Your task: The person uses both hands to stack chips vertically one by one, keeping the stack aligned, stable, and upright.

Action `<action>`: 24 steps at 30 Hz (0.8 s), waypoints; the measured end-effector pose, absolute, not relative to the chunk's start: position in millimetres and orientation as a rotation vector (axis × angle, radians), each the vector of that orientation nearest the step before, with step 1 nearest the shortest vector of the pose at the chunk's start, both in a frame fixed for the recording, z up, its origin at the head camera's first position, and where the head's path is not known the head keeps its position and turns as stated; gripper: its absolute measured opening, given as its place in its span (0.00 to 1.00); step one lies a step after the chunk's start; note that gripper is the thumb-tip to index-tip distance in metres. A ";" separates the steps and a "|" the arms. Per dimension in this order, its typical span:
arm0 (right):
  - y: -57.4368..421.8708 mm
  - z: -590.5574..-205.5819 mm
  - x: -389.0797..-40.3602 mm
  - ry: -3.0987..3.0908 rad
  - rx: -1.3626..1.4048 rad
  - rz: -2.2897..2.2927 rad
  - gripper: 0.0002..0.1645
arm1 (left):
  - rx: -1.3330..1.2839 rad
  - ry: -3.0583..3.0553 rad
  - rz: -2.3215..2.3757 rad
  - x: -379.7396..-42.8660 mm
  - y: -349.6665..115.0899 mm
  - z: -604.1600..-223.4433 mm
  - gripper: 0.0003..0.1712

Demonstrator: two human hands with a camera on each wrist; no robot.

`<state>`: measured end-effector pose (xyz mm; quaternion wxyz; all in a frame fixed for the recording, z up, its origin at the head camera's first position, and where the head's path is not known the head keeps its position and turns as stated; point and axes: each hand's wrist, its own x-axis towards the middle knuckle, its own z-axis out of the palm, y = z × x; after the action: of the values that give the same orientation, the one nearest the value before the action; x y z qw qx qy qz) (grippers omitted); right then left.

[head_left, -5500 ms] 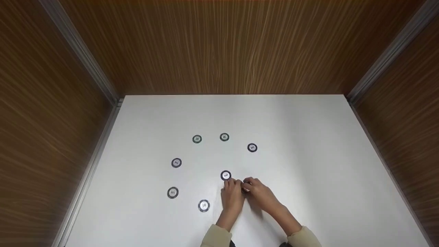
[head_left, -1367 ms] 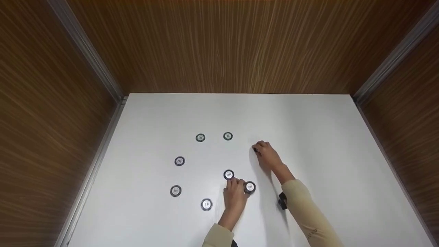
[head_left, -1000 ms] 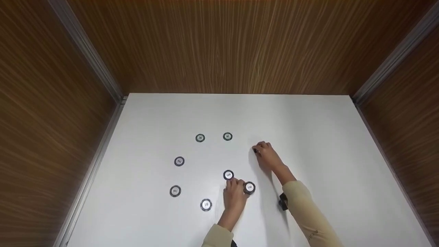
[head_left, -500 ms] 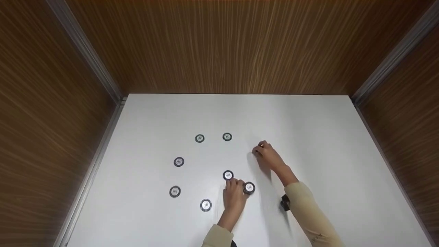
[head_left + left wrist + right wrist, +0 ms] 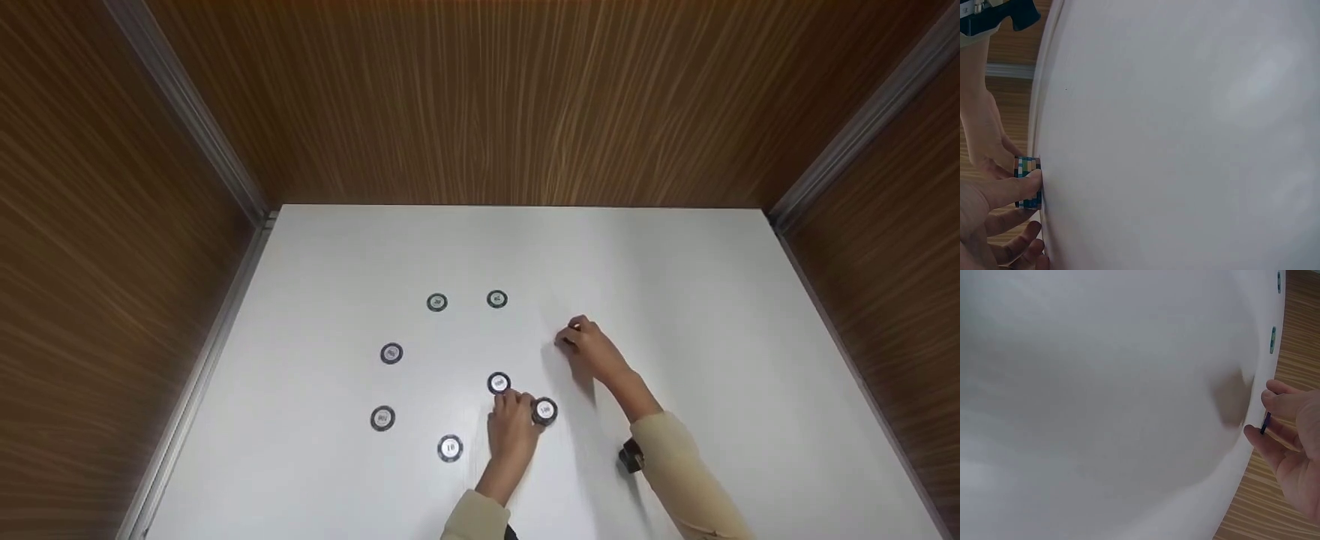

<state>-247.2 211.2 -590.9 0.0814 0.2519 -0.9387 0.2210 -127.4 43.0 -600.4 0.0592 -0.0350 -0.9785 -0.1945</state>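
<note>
My left hand (image 5: pixel 514 429) rests low on the white table and pinches a short stack of poker chips (image 5: pixel 545 410). The thumb lies along the stack's striped edges (image 5: pixel 1023 197) in the left wrist view. Farther out and to the right, my right hand (image 5: pixel 594 351) holds one dark poker chip (image 5: pixel 1265 423) between thumb and fingers, raised off the tabletop. In the head view those fingers mostly hide it. A single poker chip (image 5: pixel 499 382) marked with a number lies flat just beyond the left fingertips.
Several loose poker chips lie flat: two green ones (image 5: pixel 436 302) at the back, a purple-rimmed one (image 5: pixel 391 353) at left, a dark one (image 5: pixel 382 418) below it, and a "10" chip (image 5: pixel 450 448) nearer me. Wood-grain panels (image 5: pixel 480 105) wall the white table (image 5: pixel 675 300) on three sides.
My right hand has left the stack, reached the chip at the back right and lifted it. Lately it draws slightly back toward me. The left hand stays on the stack.
</note>
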 end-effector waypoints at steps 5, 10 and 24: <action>209.9 -589.0 -239.7 -2.738 0.833 0.671 0.09 | -0.118 -2.948 -0.564 -126.5 42.9 -599.0 0.25; 208.1 -586.9 -229.8 -2.726 0.863 0.658 0.09 | -0.118 -2.961 -0.574 -126.4 43.1 -599.2 0.25; 203.5 -579.1 -197.7 -2.737 0.849 0.700 0.11 | -0.103 -2.991 -0.595 -127.5 43.6 -598.7 0.25</action>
<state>-197.7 203.5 -579.1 0.0955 0.2864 -0.9236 0.2363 -127.5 43.6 -598.7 0.0450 -0.0339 -0.9793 -0.1947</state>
